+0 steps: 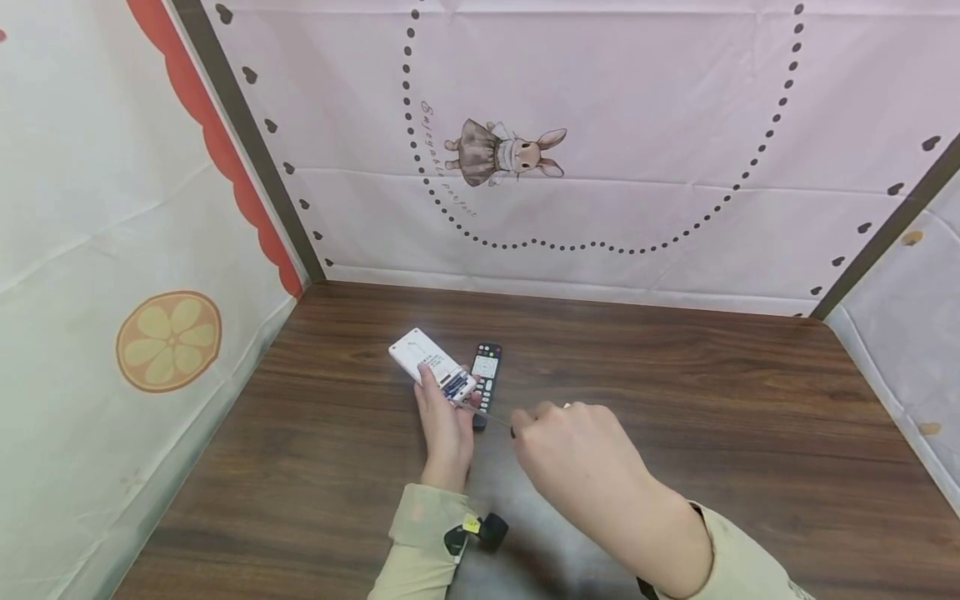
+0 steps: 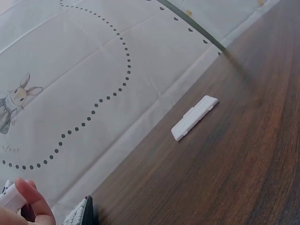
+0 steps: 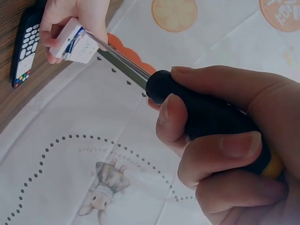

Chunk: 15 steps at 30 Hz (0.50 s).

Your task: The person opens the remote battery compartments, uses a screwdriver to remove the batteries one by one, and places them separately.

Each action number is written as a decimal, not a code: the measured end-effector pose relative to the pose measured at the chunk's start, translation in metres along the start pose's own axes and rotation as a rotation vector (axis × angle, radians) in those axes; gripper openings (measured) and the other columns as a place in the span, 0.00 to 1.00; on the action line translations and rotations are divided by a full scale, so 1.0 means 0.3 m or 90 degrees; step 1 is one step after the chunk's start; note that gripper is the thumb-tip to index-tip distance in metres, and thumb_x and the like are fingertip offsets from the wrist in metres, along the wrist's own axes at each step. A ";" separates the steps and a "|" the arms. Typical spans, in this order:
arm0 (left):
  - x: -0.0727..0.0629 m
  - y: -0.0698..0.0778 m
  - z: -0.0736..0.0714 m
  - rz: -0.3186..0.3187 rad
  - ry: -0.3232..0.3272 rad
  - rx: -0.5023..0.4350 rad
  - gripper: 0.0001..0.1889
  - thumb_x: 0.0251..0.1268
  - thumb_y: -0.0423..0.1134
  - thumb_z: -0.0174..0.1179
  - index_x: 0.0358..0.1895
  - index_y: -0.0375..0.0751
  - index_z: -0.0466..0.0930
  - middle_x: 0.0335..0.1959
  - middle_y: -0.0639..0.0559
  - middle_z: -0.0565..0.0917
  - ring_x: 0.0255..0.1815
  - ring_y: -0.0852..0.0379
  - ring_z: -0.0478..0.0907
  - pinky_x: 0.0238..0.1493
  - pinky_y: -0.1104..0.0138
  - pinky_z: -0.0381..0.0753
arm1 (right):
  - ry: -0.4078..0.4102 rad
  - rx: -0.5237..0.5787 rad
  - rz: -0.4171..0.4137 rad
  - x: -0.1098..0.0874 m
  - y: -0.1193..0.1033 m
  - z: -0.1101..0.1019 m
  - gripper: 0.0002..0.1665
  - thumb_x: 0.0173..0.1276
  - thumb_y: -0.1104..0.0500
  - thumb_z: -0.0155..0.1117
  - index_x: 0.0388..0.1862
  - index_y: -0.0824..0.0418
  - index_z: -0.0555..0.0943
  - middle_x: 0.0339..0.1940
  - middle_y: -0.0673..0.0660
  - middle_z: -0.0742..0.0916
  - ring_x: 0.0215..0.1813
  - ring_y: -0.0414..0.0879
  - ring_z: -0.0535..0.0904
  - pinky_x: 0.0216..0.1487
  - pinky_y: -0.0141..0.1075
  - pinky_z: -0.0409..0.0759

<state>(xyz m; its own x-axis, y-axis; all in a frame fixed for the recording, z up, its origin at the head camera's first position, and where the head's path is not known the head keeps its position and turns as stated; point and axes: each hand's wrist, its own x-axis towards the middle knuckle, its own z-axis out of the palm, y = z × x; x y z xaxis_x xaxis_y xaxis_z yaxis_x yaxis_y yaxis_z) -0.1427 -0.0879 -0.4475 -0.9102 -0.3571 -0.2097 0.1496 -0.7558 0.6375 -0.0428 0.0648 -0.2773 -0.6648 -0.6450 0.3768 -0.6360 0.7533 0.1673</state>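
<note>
My left hand (image 1: 444, 437) grips a white remote control (image 1: 422, 352), back side up, with its battery compartment uncovered at the near end. A screwdriver (image 3: 201, 110) is held in my right hand (image 1: 588, 454), fingers curled round its black handle with a yellow band. Its thin metal shaft (image 3: 123, 55) points left to the compartment, and the tip overlaps the remote's near end in the right wrist view. Beside and partly behind my left fingers lies a black remote control (image 1: 487, 367), buttons up. A white battery cover (image 2: 194, 117) lies on the table, seen in the left wrist view.
The brown wood-grain table (image 1: 720, 383) meets a pale cloth wall (image 1: 637, 100) with a printed rabbit at the back. More cloth walls stand at the left and right sides. A small dark camera (image 1: 491, 532) is strapped at my left wrist.
</note>
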 end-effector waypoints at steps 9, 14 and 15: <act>0.008 0.008 -0.014 -0.053 -0.017 -0.036 0.29 0.64 0.63 0.35 0.61 0.49 0.56 0.57 0.34 0.63 0.41 0.49 0.71 0.31 0.69 0.69 | 0.020 0.037 0.039 -0.014 0.041 0.002 0.05 0.53 0.54 0.65 0.27 0.52 0.80 0.15 0.47 0.74 0.09 0.45 0.65 0.08 0.36 0.61; 0.012 0.007 -0.019 -0.054 -0.013 -0.035 0.23 0.66 0.59 0.38 0.57 0.51 0.56 0.55 0.34 0.64 0.41 0.48 0.72 0.30 0.69 0.69 | 0.029 0.090 0.084 -0.031 0.076 0.003 0.06 0.53 0.54 0.66 0.31 0.51 0.80 0.18 0.43 0.76 0.13 0.42 0.69 0.11 0.34 0.63; 0.012 0.006 -0.020 -0.050 -0.013 -0.030 0.22 0.66 0.58 0.39 0.57 0.51 0.56 0.56 0.33 0.63 0.41 0.48 0.73 0.30 0.69 0.69 | 0.037 0.105 0.091 -0.035 0.084 0.005 0.06 0.53 0.55 0.66 0.31 0.51 0.80 0.18 0.43 0.76 0.13 0.41 0.70 0.12 0.34 0.64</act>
<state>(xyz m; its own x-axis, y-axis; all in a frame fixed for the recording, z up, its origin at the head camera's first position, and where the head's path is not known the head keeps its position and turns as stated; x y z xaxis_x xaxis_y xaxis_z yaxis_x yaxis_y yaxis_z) -0.1434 -0.0939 -0.4514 -0.9277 -0.2839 -0.2422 0.0946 -0.8067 0.5833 -0.0523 0.0903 -0.2785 -0.7325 -0.5208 0.4384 -0.5951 0.8026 -0.0408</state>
